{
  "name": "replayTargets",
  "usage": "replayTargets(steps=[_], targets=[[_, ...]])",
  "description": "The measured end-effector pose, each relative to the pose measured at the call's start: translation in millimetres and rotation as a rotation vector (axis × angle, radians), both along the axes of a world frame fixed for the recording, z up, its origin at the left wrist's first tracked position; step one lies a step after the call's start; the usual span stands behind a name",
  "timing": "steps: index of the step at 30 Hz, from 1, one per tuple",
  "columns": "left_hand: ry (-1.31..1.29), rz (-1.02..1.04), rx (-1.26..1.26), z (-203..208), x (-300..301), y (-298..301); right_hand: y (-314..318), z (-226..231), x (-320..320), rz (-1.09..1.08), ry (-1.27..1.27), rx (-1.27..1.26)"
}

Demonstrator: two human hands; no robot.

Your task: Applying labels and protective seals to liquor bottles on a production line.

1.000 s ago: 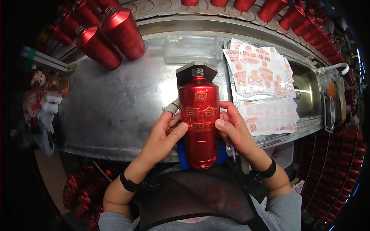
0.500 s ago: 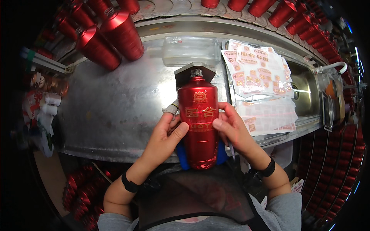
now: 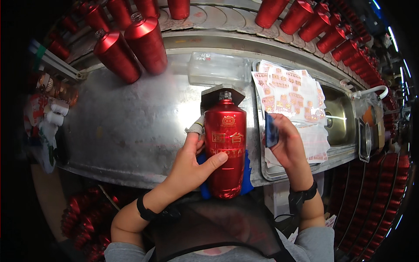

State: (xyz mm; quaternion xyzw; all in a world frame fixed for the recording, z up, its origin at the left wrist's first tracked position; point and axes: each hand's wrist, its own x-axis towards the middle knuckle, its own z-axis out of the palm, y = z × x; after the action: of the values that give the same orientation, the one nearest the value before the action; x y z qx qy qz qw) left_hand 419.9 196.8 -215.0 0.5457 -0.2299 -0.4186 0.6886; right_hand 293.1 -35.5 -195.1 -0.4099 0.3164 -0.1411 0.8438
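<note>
A glossy red bottle [image 3: 226, 174] with gold lettering and a bare glass neck lies in front of me, neck pointing away. It rests on a blue cloth [image 3: 247, 172] and a dark angled holder [image 3: 238, 97]. My left hand [image 3: 194, 158] grips its left side, thumb across the front below the lettering; a grey wrap [image 3: 196, 126] covers a fingertip. To the bottle's right, apart from it, my right hand [image 3: 286, 142] pinches a small flat dark blue card-like piece [image 3: 271, 130], slightly blurred. Beneath that hand are sheets of gold-and-red transfers [image 3: 290, 87] on a metal tray [image 3: 266, 168].
Two red bottles [image 3: 148, 48] stand at the back left of the steel worktop [image 3: 122, 131]. A clear plastic block or box [image 3: 218, 69] lies behind the holder. More red bottles [image 3: 301, 15] line a conveyor [image 3: 218, 17] beyond. At right is a sink [image 3: 340, 124] with a white tap [image 3: 375, 92].
My right hand has left the bottle's side and moved right, and the blue piece now shows in it. My left thumb has shifted further over the bottle's front. The view has tilted slightly.
</note>
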Motion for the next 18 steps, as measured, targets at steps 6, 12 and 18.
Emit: replayTargets(steps=[6,12,18], targets=[[0.008,0.01,-0.035,-5,-1,0,63,45,14,0.288,0.015,-1.103],[-0.004,-0.021,-0.006,-7,2,4,39,58,83,0.236,-0.145,-1.618],[-0.041,0.029,-0.003,-9,3,1,45,69,62,0.426,-0.12,-1.49]])
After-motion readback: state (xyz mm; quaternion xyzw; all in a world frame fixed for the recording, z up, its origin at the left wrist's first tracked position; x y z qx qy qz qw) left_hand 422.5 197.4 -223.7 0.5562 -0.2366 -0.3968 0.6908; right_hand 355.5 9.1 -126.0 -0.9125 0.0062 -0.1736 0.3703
